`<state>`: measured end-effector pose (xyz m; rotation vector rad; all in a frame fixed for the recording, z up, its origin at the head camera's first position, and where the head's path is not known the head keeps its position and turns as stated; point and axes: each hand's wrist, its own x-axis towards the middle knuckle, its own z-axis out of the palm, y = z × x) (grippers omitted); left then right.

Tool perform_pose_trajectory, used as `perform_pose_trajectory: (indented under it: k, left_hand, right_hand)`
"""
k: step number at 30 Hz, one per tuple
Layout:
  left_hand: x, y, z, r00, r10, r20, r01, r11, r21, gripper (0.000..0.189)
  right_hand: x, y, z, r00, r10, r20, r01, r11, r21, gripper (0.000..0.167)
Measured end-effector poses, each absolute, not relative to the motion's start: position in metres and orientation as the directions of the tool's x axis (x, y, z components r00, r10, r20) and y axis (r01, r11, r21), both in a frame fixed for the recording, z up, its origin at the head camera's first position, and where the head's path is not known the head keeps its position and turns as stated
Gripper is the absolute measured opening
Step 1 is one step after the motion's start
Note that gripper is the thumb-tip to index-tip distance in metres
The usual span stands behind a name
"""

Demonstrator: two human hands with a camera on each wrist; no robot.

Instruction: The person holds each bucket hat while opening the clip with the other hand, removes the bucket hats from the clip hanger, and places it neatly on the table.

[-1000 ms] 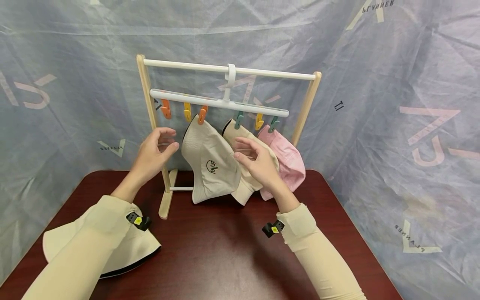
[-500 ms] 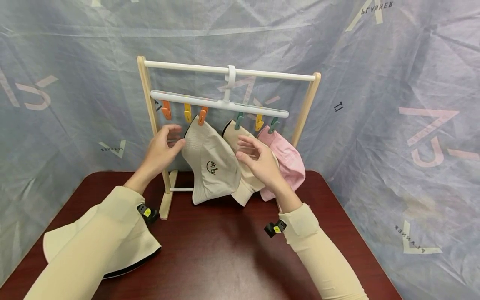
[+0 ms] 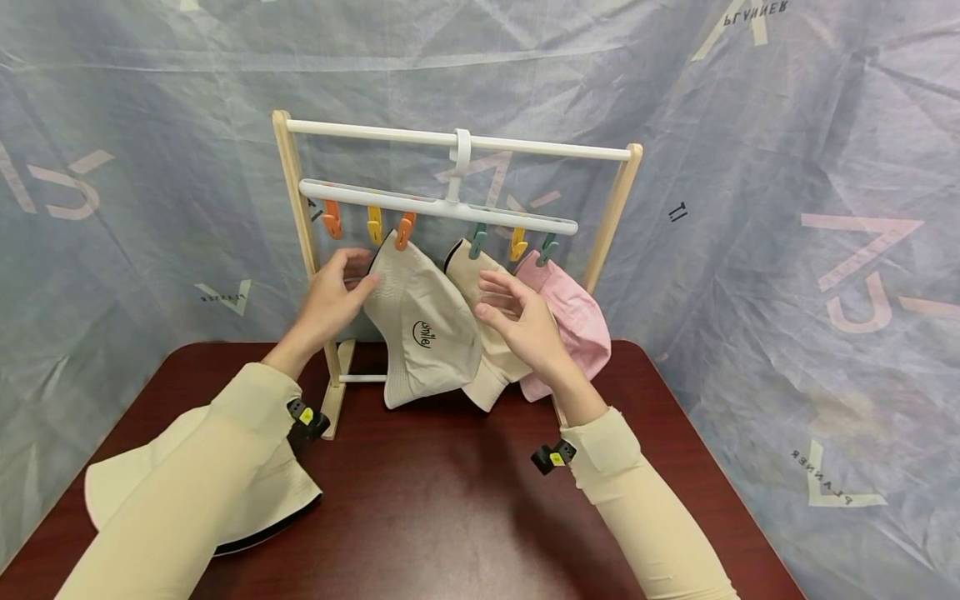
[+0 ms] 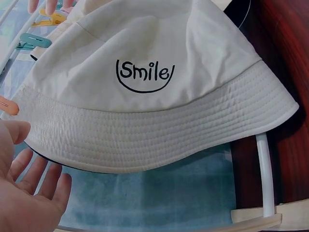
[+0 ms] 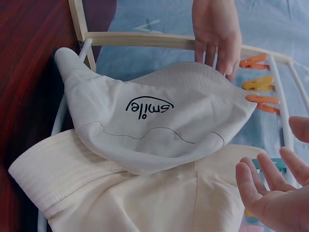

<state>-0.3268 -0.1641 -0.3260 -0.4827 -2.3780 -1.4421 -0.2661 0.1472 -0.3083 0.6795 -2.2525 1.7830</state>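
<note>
One cream hat lies by the left edge of the desk. Left hand, fingers loosely parted, grips nothing at the smile hat, clipped under the hanger; contact unclear. Right hand, fingers loosely curved, empty, fronts the beige hat.

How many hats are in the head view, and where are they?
4: "smile" hat, cream hat and pink hat hang left to right on the rack; a pale hat lies on the table, partly behind the left sleeve.

Glossy red-brown desk, rounded far corners. Cream hat with black edging lying near left side. Rack standing toward back, wooden feet on desk.
</note>
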Motion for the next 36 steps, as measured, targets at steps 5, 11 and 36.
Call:
perform_pose_trajectory:
  k: [5,11,36]
  left_hand:
    - [-0.328,-0.162,-0.326,-0.899,0.111,0.424,0.427,0.442,0.789,0.046]
    - [-0.331,-0.16,-0.327,-0.913,0.083,0.4,0.394,0.436,0.809,0.043]
    - [-0.331,-0.152,-0.33,-0.92,0.047,0.388,0.37,0.43,0.824,0.037]
  right_hand:
    - [-0.264,0.148,-0.309,-0.877,-0.241,0.415,-0.462,0.187,-0.867,0.052]
    - [-0.265,0.149,-0.31,-0.875,-0.25,0.414,-0.463,0.185,-0.867,0.052]
    - [-0.269,0.144,-0.301,-0.888,-0.243,0.39,-0.441,0.211,-0.872,0.053]
